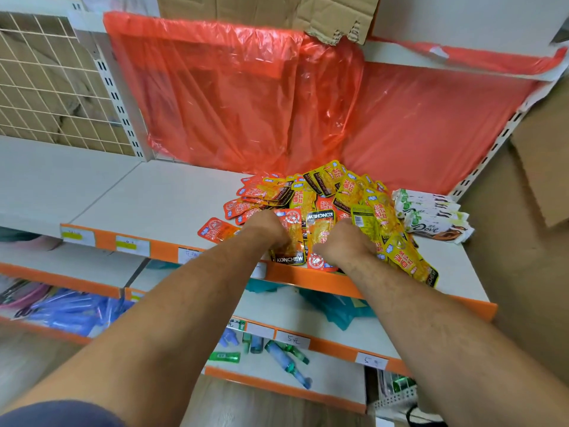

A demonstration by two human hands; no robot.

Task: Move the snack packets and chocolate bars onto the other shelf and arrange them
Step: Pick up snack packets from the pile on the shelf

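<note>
On shelf (154,195), left hand (267,229), right hand (342,241) sunk in snack packets (348,192) (grip: cannot tell); chocolate bars (431,212) beside.

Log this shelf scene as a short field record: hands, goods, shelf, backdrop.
left hand: fingers curled into the front of the heap of yellow and orange foil snack packets
right hand: grips packets at the same heap's front, beside the left hand
chocolate: white-and-green wrapped Dove chocolate bars, stacked right of the heap, untouched
shelf: white metal shelf with orange front edge; goods lie on its right part
backdrop: red translucent plastic sheet behind the heap; torn brown cardboard above
</note>
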